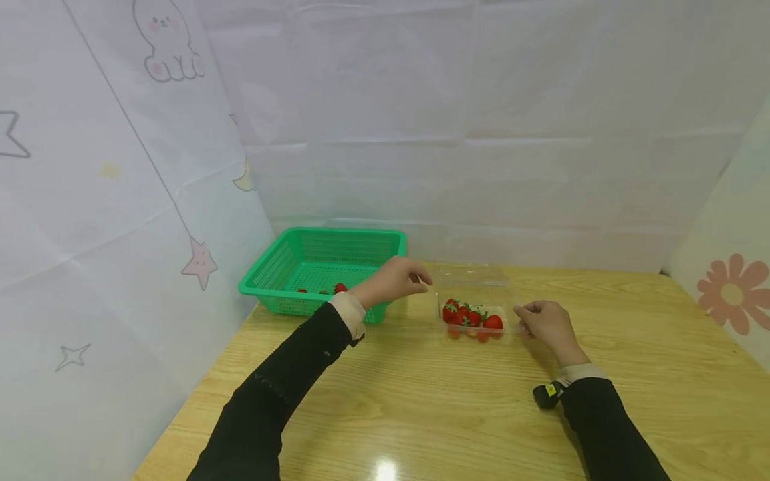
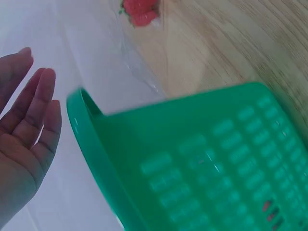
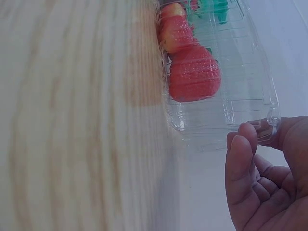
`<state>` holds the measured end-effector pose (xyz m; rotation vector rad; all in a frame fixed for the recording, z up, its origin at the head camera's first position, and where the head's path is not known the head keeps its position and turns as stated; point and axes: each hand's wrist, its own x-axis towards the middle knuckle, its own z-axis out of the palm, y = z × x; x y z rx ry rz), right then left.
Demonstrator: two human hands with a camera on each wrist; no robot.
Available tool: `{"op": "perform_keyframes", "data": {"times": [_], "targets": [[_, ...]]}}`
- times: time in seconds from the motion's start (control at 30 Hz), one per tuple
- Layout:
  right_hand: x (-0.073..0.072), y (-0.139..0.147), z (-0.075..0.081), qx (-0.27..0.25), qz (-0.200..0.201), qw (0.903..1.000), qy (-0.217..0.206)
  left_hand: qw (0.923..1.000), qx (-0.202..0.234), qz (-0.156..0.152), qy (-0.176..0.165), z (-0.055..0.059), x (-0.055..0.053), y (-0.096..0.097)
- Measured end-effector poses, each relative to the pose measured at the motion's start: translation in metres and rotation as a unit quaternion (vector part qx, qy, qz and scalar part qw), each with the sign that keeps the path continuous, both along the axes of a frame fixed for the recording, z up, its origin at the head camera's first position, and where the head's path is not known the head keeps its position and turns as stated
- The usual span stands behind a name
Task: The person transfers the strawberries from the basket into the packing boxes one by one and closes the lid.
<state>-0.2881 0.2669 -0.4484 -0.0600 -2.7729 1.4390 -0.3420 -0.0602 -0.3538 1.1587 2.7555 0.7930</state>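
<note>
A clear plastic clamshell box (image 1: 475, 290) stands with its lid raised at the back of the table, with several red strawberries (image 1: 472, 318) inside. At its right edge, my right hand (image 1: 547, 325) pinches the plastic rim between thumb and fingertips, seen closely in the right wrist view. Left of the box, my left hand (image 1: 394, 277) hovers by the right rim of a green basket (image 1: 327, 234). Its fingers (image 2: 42, 91) are loosely bent and hold nothing in the left wrist view. A few strawberries (image 1: 340, 288) lie in the basket, partly hidden by its wall and my arm.
The wooden table (image 1: 421, 401) runs up to a white cloth backdrop (image 1: 481, 133) behind the basket and box. Printed sheets border the left and right sides. A black wrist camera (image 1: 546, 395) sits at my right cuff.
</note>
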Motion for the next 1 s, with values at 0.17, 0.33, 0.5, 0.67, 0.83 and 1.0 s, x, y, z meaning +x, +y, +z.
{"op": "perform_keyframes", "data": {"times": [0.17,0.33,0.5,0.67,0.83,1.0], "targets": [[0.000,0.001,-0.001,-0.003,0.000,1.0000,-0.003,0.9978,0.035,0.046,0.032,-0.001,-0.004,-0.028],[0.000,0.002,-0.002,-0.004,-0.003,1.0000,-0.006,0.9940,0.057,0.089,0.029,-0.001,-0.010,-0.055],[0.000,0.003,-0.002,0.004,-0.001,1.0000,-0.001,0.9873,0.058,0.147,0.017,-0.002,-0.017,-0.079],[0.000,0.002,-0.002,0.005,-0.001,1.0000,0.001,0.9790,0.065,0.193,-0.008,-0.007,-0.027,-0.103],[0.000,0.001,-0.001,0.004,-0.001,1.0000,-0.002,0.9717,0.073,0.221,-0.037,-0.016,-0.037,-0.121],[0.000,0.000,0.000,0.007,-0.002,1.0000,-0.003,0.9690,0.061,0.237,-0.036,-0.024,-0.043,-0.131]]}}
